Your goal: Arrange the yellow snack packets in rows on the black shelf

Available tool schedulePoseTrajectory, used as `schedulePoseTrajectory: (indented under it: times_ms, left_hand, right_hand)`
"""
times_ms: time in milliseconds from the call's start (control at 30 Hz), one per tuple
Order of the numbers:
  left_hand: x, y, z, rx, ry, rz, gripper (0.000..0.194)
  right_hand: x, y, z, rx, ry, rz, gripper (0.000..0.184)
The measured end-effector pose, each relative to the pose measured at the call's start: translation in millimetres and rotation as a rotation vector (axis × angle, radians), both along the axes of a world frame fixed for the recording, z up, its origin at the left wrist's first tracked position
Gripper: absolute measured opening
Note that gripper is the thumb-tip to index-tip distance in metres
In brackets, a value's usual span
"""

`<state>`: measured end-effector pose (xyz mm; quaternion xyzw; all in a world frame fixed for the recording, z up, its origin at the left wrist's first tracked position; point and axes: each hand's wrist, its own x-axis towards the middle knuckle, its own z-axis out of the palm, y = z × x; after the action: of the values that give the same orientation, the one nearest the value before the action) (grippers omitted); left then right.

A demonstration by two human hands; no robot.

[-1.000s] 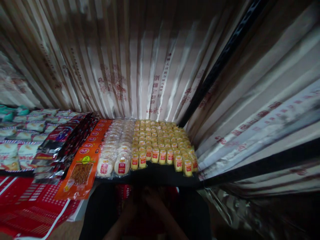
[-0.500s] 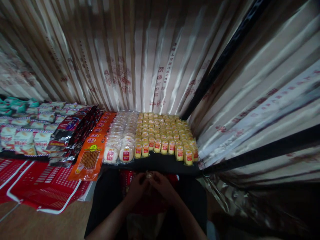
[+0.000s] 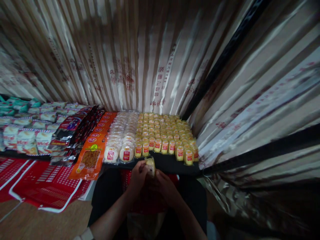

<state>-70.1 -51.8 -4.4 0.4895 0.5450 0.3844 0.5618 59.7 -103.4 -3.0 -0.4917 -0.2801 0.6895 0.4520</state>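
My left hand [image 3: 138,175] is closed on a small wrapped snack cake [image 3: 150,165], gripping its left side between thumb and fingers. The pale yellow packet stands upright just in front of the shelf edge. My right hand [image 3: 165,184] lies close by its lower right corner; its fingers are dark and partly hidden, so whether it touches the packet is unclear. Beyond my hands, rows of similar yellow snack cakes [image 3: 164,146] stand on the black shelf [image 3: 165,164]. Left of them are rows of round white wrapped cakes [image 3: 126,153].
An orange snack packet [image 3: 91,159], dark shiny packets [image 3: 65,136] and white bags [image 3: 26,140] line the shelf leftward. Red baskets [image 3: 53,181] with white handles stand below at left. Pleated curtains [image 3: 140,60] hang behind and right, crossed by a black bar [image 3: 220,63].
The snack cake has come up into view above my hands, raised toward the shelf edge by my left hand. My right hand has dropped slightly back and to the right.
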Motion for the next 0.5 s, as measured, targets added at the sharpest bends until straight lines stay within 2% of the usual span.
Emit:
schedulePoseTrajectory:
  times_ms: [200, 400, 500]
  left_hand:
    - [4.6, 2.4, 0.4, -0.046, -0.138, 0.012, 0.027]
    - [3.4, 6.4, -2.6, -0.07, -0.113, 0.013, 0.024]
    - [1.8, 6.3, 1.0, -0.086, -0.131, -0.007, 0.024]
  right_hand:
    - [1.3, 3.7, -3.4, -0.08, 0.056, -0.107, 0.051]
    - [2.8, 5.6, -3.4, -0.112, 0.1, -0.187, 0.04]
    - [2.0, 4.6, -0.1, -0.072, 0.073, -0.204, 0.041]
